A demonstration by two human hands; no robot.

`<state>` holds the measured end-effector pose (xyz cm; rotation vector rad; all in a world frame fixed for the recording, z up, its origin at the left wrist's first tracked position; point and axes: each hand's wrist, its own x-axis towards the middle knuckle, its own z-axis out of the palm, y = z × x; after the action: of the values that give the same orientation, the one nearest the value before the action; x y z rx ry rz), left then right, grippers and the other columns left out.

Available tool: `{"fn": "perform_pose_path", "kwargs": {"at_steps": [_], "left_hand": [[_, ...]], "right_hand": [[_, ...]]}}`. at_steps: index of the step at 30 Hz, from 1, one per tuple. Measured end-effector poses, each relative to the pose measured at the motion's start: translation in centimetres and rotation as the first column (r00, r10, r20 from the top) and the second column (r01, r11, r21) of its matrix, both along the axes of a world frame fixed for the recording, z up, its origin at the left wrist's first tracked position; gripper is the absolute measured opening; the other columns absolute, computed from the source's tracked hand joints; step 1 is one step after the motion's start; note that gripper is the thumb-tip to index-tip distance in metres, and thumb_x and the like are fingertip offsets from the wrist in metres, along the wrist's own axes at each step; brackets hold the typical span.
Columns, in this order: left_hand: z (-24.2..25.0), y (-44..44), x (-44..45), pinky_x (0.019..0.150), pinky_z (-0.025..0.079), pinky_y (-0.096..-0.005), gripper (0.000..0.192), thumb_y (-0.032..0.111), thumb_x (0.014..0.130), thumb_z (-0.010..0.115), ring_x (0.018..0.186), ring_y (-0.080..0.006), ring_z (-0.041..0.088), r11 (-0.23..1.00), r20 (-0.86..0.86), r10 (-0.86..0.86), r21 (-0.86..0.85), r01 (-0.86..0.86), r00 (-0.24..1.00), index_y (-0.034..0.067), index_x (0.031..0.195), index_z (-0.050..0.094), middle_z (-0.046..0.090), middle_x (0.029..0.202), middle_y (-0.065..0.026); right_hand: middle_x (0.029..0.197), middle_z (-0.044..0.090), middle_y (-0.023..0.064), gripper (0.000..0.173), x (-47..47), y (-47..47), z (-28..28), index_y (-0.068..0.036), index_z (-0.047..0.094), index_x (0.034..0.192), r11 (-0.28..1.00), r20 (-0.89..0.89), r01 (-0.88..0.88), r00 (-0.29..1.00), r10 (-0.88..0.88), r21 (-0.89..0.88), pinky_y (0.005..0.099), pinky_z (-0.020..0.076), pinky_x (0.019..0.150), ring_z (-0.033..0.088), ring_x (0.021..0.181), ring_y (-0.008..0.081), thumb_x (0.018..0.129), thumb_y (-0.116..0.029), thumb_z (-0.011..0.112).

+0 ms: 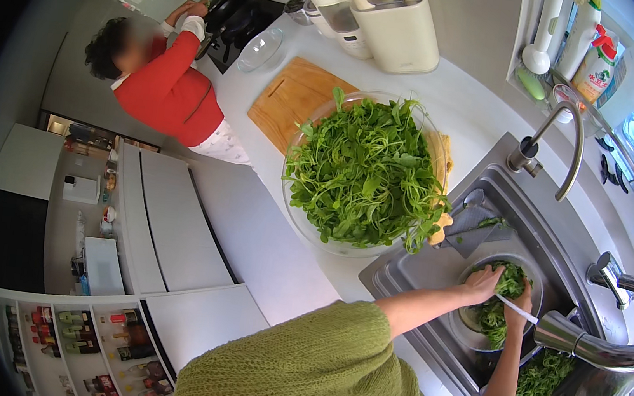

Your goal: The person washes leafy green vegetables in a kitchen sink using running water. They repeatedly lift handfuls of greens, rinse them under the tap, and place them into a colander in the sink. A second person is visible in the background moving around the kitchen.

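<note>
Both my hands are in a round bowl in the steel sink, holding a bunch of leafy greens between them. My left hand grips the bunch from one side, my right hand from the other. Water runs from the large chrome faucet onto the greens and my right hand. A large glass bowl heaped with leafy greens stands on the counter beside the sink, partly over a wooden cutting board. More greens lie at the sink's near right part.
A person in a red top stands at the stove, hands by a black pan. A knife block, an empty-looking glass bowl and a yellow cloth are on the counter. A slim curved tap rises behind the sink; bottles line the sill.
</note>
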<state>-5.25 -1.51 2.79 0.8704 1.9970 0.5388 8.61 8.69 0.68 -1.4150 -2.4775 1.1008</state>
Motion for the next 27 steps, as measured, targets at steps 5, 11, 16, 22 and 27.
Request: {"fn": "perform_pose_path", "kwargs": {"at_steps": [5,11,16,22,27], "left_hand": [[4.6,0.9,-1.2,0.089,0.046,-0.0494,0.071,0.011,0.083,0.062,0.107,-0.0444,0.054,0.969,0.059,0.045,0.238,-0.058,0.997,0.014,0.145,0.028,0.044,0.125,-0.0256],[2.2,0.4,0.9,0.110,0.028,-0.0539,0.079,0.020,0.080,0.064,0.136,-0.0474,0.025,0.835,-0.594,-0.507,-0.158,0.527,0.624,0.018,0.150,0.026,0.018,0.154,-0.0214],[-6.5,0.8,5.2,0.109,0.026,-0.0584,0.059,0.026,0.091,0.046,0.142,-0.0365,0.020,0.750,-0.746,-0.526,-0.180,0.637,0.409,0.012,0.147,0.033,0.022,0.155,-0.0153],[-13.5,0.5,5.3,0.098,0.041,-0.0546,0.060,0.029,0.091,0.046,0.140,-0.0383,0.020,0.764,-0.742,-0.503,-0.142,0.629,0.443,0.009,0.146,0.034,0.022,0.155,-0.0134],[-13.6,0.7,4.8,0.089,0.050,-0.0466,0.063,0.032,0.090,0.047,0.138,-0.0386,0.023,0.730,-0.784,-0.525,-0.214,0.649,0.332,0.009,0.146,0.033,0.025,0.152,-0.0130]], "right_hand": [[0.127,0.056,0.0188,0.076,2.3,-0.2,3.9,-0.002,0.042,0.136,0.927,-0.490,0.142,0.815,-0.309,-0.348,0.0392,0.0430,0.100,0.056,0.115,0.0319,0.066,-0.004,0.072],[0.149,0.031,0.0196,0.089,3.8,-1.9,5.9,-0.009,0.036,0.143,0.881,0.101,-0.380,0.925,0.367,0.280,0.0552,0.0283,0.108,0.029,0.137,0.0387,0.063,-0.010,0.074],[0.152,0.025,0.0176,0.093,1.7,-2.7,1.4,-0.009,0.037,0.140,0.869,0.455,-0.474,0.811,0.368,0.140,0.0535,0.0382,0.099,0.030,0.137,0.0391,0.058,-0.021,0.079],[0.144,0.034,0.0194,0.086,0.2,-3.2,-1.4,-0.006,0.039,0.136,0.823,0.673,-0.537,0.679,0.293,0.184,0.0464,0.0474,0.088,0.047,0.120,0.0351,0.062,-0.020,0.079],[0.141,0.036,0.0212,0.079,-0.7,-3.3,-1.9,-0.006,0.039,0.133,0.790,0.721,-0.574,0.639,0.270,0.213,0.0436,0.0498,0.085,0.050,0.114,0.0344,0.064,-0.015,0.077]]}}
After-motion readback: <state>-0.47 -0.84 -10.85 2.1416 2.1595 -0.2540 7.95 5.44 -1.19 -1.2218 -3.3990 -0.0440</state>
